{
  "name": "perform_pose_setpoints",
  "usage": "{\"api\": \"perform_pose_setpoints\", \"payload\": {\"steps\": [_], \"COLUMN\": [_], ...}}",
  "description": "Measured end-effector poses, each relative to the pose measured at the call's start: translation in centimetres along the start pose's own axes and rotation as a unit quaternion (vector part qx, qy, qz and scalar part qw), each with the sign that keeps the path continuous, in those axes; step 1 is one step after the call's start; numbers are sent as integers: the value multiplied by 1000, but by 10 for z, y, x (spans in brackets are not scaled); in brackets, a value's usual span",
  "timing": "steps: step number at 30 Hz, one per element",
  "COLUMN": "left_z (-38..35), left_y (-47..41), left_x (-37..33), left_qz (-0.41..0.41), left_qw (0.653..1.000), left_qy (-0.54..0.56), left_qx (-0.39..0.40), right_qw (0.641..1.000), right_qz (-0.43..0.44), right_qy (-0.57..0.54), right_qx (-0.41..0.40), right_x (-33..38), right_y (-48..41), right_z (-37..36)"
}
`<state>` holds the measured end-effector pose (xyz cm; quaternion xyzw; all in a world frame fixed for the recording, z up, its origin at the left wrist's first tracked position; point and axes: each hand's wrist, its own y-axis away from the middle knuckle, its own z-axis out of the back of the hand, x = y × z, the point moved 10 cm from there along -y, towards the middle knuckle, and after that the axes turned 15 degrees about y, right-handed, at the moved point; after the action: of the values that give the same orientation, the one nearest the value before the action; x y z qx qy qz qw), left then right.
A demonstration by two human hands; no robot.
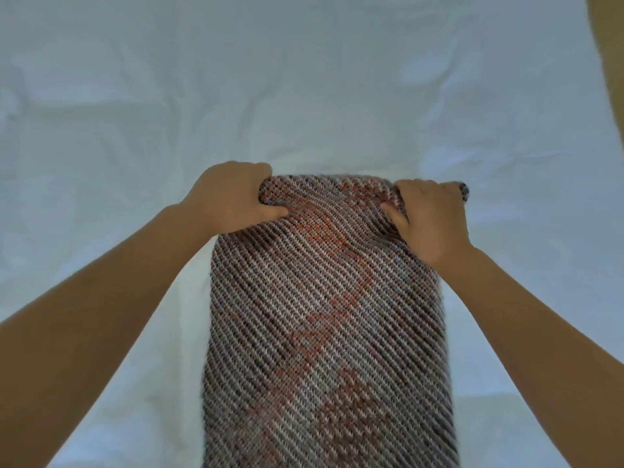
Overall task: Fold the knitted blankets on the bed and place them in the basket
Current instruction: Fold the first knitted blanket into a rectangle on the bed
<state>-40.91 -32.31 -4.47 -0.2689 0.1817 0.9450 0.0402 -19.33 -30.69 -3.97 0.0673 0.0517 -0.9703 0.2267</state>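
Observation:
A knitted blanket (pixel 324 315) in grey, white and orange diagonal ribs lies as a long narrow strip on the bed, running from the bottom edge of the view up to the middle. My left hand (pixel 233 197) grips its far left corner, fingers curled over the edge and thumb on top. My right hand (pixel 429 221) grips the far right corner the same way, and a bit of blanket sticks out past its fingers. The basket is out of view.
A white, wrinkled bed sheet (pixel 304 79) covers the bed all around the blanket. A tan strip of wall or floor (pixel 611 62) shows past the bed's right edge at the upper right.

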Motion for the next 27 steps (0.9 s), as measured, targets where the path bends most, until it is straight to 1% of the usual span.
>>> {"api": "perform_pose_setpoints", "payload": {"steps": [5, 8, 10, 12, 13, 16, 19, 21, 24, 26, 27], "left_z": [-2, 3, 6, 0, -7, -46, -98, -131, -174, -193, -202], "left_y": [82, 134, 171, 208, 225, 273, 308, 322, 333, 335, 335], "left_x": [-22, -35, -47, -59, -65, -81, -82, -72, -43, -31, -28], "left_qz": [-8, -7, -19, -34, -45, -96, -110, -93, -22, 42, 74], "left_qw": [1000, 998, 996, 994, 994, 993, 992, 993, 994, 992, 986], "left_qy": [14, 29, 16, -2, -6, -33, -55, -67, -80, -86, -108], "left_qx": [-13, -52, -88, -106, -104, -58, -4, 33, 64, 82, 101], "right_qw": [999, 999, 999, 999, 999, 995, 986, 980, 968, 967, 967], "right_qz": [22, 39, 47, 47, 48, 56, 102, 130, 173, 164, 149], "right_qy": [9, 15, 0, -10, -12, -26, -25, -40, -9, 14, 23], "right_qx": [32, 4, -14, -4, 9, 81, 127, 145, 180, 194, 203], "right_x": [11, 25, 38, 47, 51, 66, 83, 97, 126, 134, 133], "right_y": [63, 105, 135, 165, 181, 229, 277, 306, 343, 353, 355], "right_z": [49, 85, 108, 123, 124, 110, 85, 63, 26, 4, -5]}}
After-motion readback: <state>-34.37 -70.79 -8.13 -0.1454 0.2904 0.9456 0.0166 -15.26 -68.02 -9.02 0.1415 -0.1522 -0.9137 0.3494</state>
